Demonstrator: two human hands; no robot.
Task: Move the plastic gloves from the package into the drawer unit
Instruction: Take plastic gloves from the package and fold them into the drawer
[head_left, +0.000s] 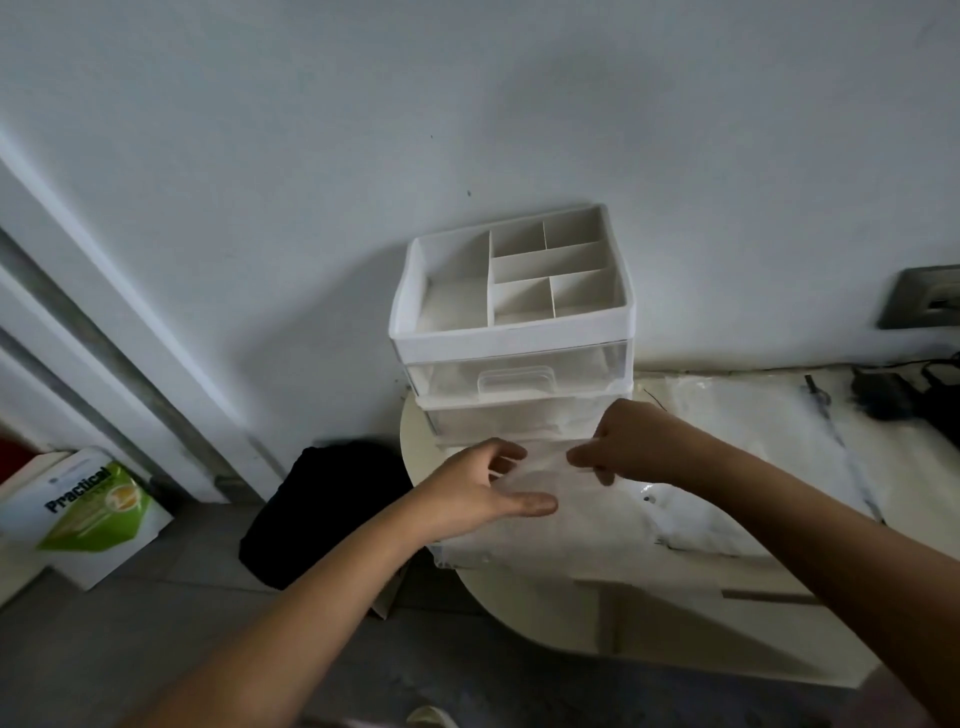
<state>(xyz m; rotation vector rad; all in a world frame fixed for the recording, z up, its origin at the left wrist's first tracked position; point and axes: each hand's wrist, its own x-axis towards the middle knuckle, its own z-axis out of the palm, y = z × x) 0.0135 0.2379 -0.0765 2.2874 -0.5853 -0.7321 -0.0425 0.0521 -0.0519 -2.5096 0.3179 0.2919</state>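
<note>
Left hand (488, 488) and right hand (631, 441) each pinch the far edge of the plastic gloves (561, 525), a translucent sheaf lying on the table (649, 623), just on the near side of the drawer unit (511, 332). Probably very light, limp and slippery; best gripped at the bunched edge, both sides together.

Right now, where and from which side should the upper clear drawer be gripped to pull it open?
Grip the clear handle mid-front on the upper drawer, coming from the front, fingers hooked into it. The drawer unit backs onto the wall, and only the handle juts from the flat face. The left hand and right hand hold the plastic gloves, so free one first.
</note>
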